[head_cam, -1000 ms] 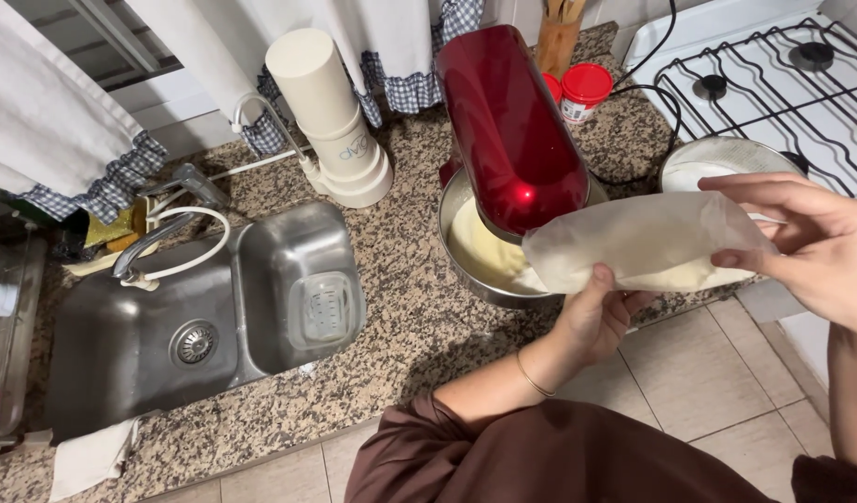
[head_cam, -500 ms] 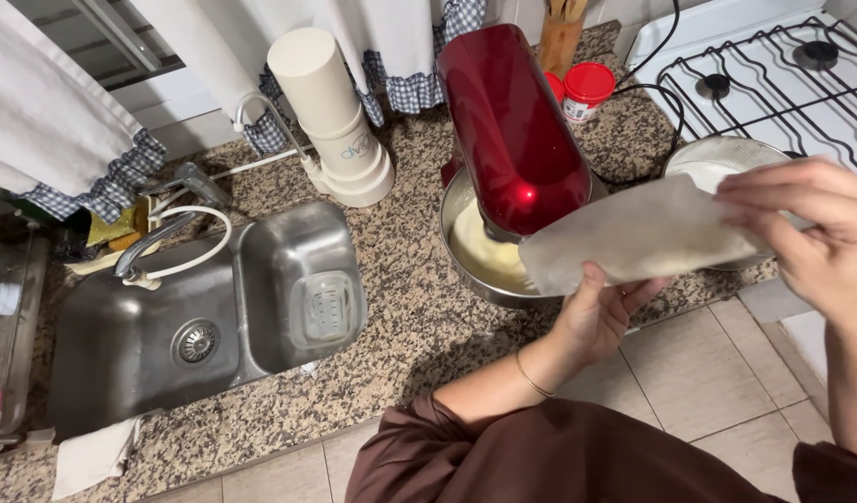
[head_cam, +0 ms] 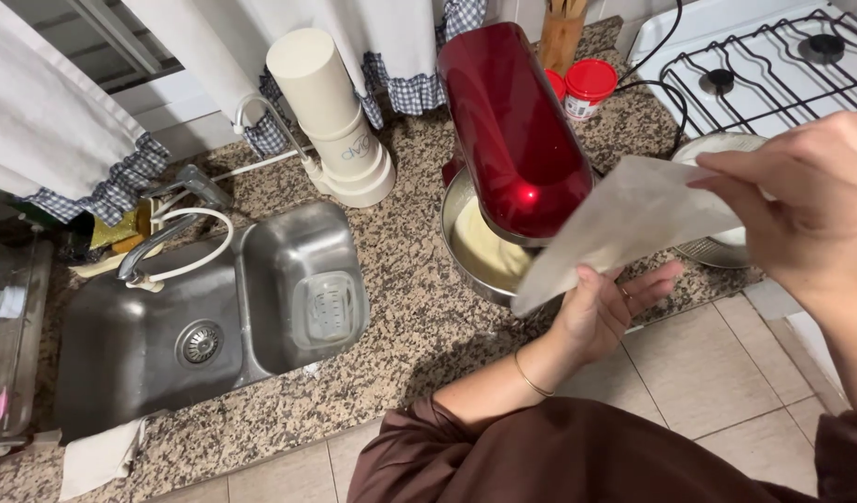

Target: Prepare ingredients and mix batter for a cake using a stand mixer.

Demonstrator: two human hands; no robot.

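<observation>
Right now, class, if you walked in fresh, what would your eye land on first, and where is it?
The glossy red stand mixer at centre, tilted over a metal bowl of pale batter on the speckled counter. In front of it, both hands hold a pale sheet of paper: the left hand at its lower corner, the right hand at its upper end. The steel double sink fills the left.

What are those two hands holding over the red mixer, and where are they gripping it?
A pale sheet of paper, curled into a chute. The left hand holds its lower end over the bowl; the right hand pinches its upper edge.
</observation>
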